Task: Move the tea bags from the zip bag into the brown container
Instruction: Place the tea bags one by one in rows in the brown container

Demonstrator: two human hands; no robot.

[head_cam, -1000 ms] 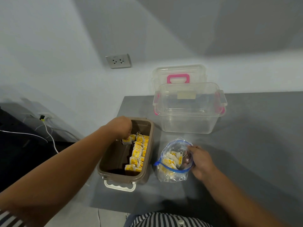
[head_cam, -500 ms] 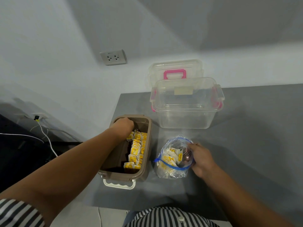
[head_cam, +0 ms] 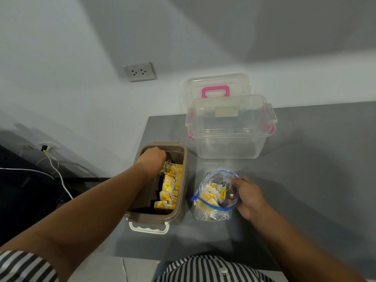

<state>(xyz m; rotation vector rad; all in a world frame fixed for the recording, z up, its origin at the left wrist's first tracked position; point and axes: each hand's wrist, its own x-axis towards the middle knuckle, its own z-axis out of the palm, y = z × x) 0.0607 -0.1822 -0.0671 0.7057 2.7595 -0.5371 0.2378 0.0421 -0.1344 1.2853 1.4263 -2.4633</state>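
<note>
Many tea bags point(head_cam: 169, 186) in brown container point(head_cam: 186, 180), more in zip bag point(head_cam: 211, 213)

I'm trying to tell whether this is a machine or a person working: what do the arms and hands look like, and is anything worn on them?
A person's. The left hand and right hand are bare: no gloves, watch or rings show. Both forearms are uncovered. A black-and-white striped sleeve covers the left upper arm, matching the striped shirt with its white button.
</note>
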